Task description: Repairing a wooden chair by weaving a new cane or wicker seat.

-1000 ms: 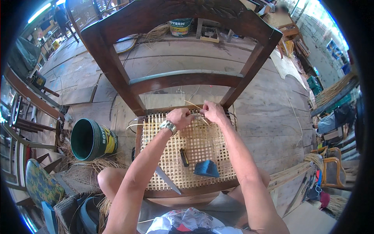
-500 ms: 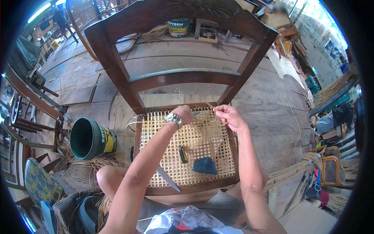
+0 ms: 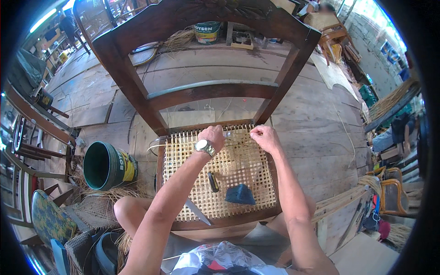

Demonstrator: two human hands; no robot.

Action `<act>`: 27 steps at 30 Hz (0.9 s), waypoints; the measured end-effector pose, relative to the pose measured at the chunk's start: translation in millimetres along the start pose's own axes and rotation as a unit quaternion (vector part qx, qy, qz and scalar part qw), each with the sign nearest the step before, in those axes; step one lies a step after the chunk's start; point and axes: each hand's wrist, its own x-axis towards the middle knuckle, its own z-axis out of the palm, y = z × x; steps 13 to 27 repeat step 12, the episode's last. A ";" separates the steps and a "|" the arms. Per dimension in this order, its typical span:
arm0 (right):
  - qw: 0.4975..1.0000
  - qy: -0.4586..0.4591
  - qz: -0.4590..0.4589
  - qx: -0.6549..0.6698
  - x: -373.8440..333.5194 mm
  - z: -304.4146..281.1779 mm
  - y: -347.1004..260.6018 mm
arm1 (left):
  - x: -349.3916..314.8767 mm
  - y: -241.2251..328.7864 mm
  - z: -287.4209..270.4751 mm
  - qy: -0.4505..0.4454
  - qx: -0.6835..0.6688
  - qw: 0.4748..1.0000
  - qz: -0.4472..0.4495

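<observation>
A dark wooden chair (image 3: 213, 91) stands before me, its seat woven from pale cane (image 3: 183, 183) in an open grid. At the back part of the seat, my left hand (image 3: 212, 138), with a wristwatch above it, is closed low over the weave; its fingertips are hidden. My right hand (image 3: 266, 138) pinches a thin cane strand at the back right corner. On the seat lie a black and yellow utility knife (image 3: 213, 182) and a dark blue wedge-shaped piece (image 3: 239, 195). A grey pointed blade-like tool (image 3: 198, 212) lies at the front, partly under my left forearm.
A green bucket (image 3: 101, 166) lies tipped on the plank floor at left, beside loose cane strands. Another bucket (image 3: 207, 33) stands beyond the chair. Cane bundles (image 3: 343, 195) stretch along the right. Chair parts crowd the left edge, and a person sits far right.
My right hand has come down slightly to the seat's back corner, and the strand no longer stands up from its fingers. The left hand has shifted slightly left; the view has moved a little.
</observation>
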 end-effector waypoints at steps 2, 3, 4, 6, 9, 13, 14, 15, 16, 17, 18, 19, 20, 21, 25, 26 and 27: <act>1.000 -0.001 -0.008 -0.005 0.3 0.8 2.4 | -0.7 1.6 -1.6 -0.011 -0.008 1.000 -0.007; 1.000 -0.005 0.006 0.007 1.3 0.7 2.2 | -0.5 0.8 -1.2 -0.010 -0.009 1.000 -0.008; 1.000 -0.010 0.019 0.018 2.3 0.6 2.1 | -0.5 0.0 -0.1 -0.008 -0.006 1.000 -0.007; 1.000 -0.006 0.018 0.020 1.8 2.8 3.4 | -0.8 0.0 -0.8 -0.007 -0.004 1.000 -0.006; 1.000 0.002 0.009 0.002 -1.0 7.2 -4.4 | -2.1 1.2 -3.7 -0.015 -0.009 1.000 -0.012; 0.999 0.005 0.003 -0.034 -4.2 10.9 -34.4 | -2.8 -0.5 -3.2 -0.006 -0.006 1.000 -0.014; 0.999 0.005 0.003 -0.034 -4.2 10.9 -34.4 | -2.8 -0.5 -3.2 -0.006 -0.006 1.000 -0.014; 0.999 0.005 0.003 -0.034 -4.2 10.9 -34.4 | -2.8 -0.5 -3.2 -0.006 -0.006 1.000 -0.014; 0.999 0.005 0.003 -0.034 -4.2 10.9 -34.4 | -2.8 -0.5 -3.2 -0.006 -0.006 1.000 -0.014; 0.999 0.005 0.003 -0.034 -4.2 10.9 -34.4 | -2.8 -0.5 -3.2 -0.006 -0.006 1.000 -0.014; 0.999 0.005 0.003 -0.034 -4.2 10.9 -34.4 | -2.8 -0.5 -3.2 -0.006 -0.006 1.000 -0.014; 0.999 0.005 0.003 -0.034 -4.2 10.9 -34.4 | -2.8 -0.5 -3.2 -0.006 -0.006 1.000 -0.014; 0.999 0.005 0.003 -0.034 -4.2 10.9 -34.4 | -2.8 -0.5 -3.2 -0.006 -0.006 1.000 -0.014; 0.999 0.005 0.003 -0.034 -4.2 10.9 -34.4 | -2.8 -0.5 -3.2 -0.006 -0.006 1.000 -0.014; 0.999 0.005 0.003 -0.034 -4.2 10.9 -34.4 | -2.8 -0.5 -3.2 -0.006 -0.006 1.000 -0.014; 0.999 0.005 0.003 -0.034 -4.2 10.9 -34.4 | -2.8 -0.5 -3.2 -0.006 -0.006 1.000 -0.014; 0.999 0.005 0.003 -0.034 -4.2 10.9 -34.4 | -2.8 -0.5 -3.2 -0.006 -0.006 1.000 -0.014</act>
